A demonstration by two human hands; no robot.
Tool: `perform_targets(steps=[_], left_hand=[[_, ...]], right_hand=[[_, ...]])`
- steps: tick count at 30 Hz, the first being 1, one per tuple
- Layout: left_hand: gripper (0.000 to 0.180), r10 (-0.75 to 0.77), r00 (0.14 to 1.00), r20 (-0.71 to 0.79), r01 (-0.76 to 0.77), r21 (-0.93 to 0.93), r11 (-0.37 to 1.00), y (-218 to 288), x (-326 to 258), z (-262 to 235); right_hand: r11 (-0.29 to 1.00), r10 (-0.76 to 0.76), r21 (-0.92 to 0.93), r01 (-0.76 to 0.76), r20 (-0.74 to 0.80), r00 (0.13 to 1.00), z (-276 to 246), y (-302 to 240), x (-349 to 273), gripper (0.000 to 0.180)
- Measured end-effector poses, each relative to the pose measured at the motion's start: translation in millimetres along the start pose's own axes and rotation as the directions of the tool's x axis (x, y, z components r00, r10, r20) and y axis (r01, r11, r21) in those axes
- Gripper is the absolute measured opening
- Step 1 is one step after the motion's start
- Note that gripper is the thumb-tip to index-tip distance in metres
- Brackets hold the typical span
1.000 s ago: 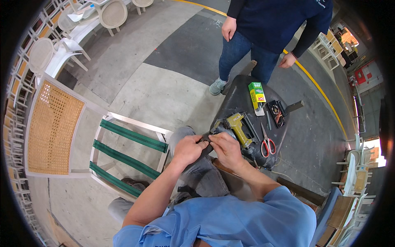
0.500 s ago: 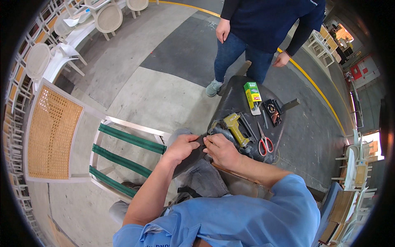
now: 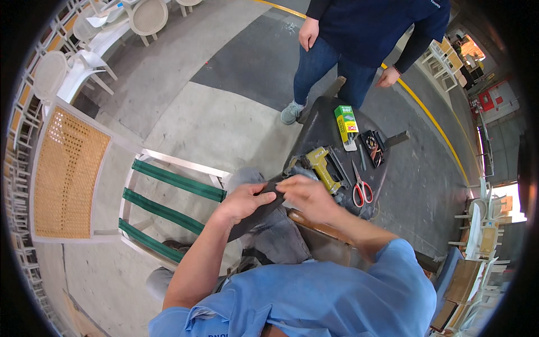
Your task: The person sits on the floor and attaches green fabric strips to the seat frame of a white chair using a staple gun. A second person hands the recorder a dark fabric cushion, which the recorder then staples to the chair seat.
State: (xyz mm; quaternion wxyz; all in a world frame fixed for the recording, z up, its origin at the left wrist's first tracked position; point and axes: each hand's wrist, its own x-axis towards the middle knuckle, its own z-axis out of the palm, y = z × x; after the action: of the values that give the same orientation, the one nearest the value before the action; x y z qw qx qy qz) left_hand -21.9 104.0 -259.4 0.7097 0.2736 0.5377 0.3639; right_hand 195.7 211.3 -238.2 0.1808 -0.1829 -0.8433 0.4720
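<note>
My left hand (image 3: 246, 203) is closed on a dark grey padded piece (image 3: 242, 228) that lies over my lap, its thumb pressing on top near the upper end. At that end, my right hand (image 3: 307, 196) has its fingers bent together in a pinch, slightly blurred. What sits between those fingertips is too small to make out. Just beyond the hands, a yellow-green staple gun (image 3: 323, 167) rests on a black padded surface (image 3: 314, 126). Red-handled scissors (image 3: 361, 194) lie to its right. Behind them are a green and yellow box (image 3: 346, 124) and a small black tray (image 3: 373, 149).
A chair frame with a woven cane back (image 3: 72, 174) and green webbing straps (image 3: 163, 210) lies at my left. Across the padded surface stands a person in a dark top and jeans (image 3: 320, 64). White chairs (image 3: 49, 76) line the left; more stand at right.
My right hand has lifted and shifted slightly at the padded piece's end, its fingers now blurred. My left hand keeps its hold. The whole view has tilted a little.
</note>
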Motion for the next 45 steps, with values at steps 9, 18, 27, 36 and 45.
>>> perform_targets(steps=[9, 18, 27, 36, 45], left_hand=[[0.039, 0.035, 0.988, -0.151, -0.015, 0.125, 0.992, 6.4, 0.1, 23.2], [0.041, 0.133, 0.977, -0.166, -0.113, 0.124, 0.986, -6.2, 9.0, 31.5], [0.043, 0.224, 0.957, -0.184, -0.204, 0.124, 0.971, -19.5, 18.4, 38.4], [0.052, 0.269, 0.930, -0.250, -0.181, 0.325, 0.928, -23.2, 20.1, 44.8], [0.052, 0.273, 0.927, -0.258, -0.160, 0.386, 0.909, -13.8, 13.1, 47.7]], right_hand=[[0.530, 0.575, -0.571, -0.627, -0.301, 0.760, -39.9, 106.5, -16.8, 0.055], [0.571, 0.556, -0.375, -0.731, -0.479, 0.680, -58.0, 98.7, -10.3, 0.064], [0.671, 0.692, 0.241, -0.702, 0.139, 0.709, -94.5, -74.4, -21.0, 0.042], [0.684, 0.692, 0.144, -0.715, 0.185, 0.698, -51.9, -97.1, -23.0, 0.055], [0.782, 0.606, 0.076, -0.619, 0.144, 0.782, -43.0, -82.3, -37.6, 0.068]])
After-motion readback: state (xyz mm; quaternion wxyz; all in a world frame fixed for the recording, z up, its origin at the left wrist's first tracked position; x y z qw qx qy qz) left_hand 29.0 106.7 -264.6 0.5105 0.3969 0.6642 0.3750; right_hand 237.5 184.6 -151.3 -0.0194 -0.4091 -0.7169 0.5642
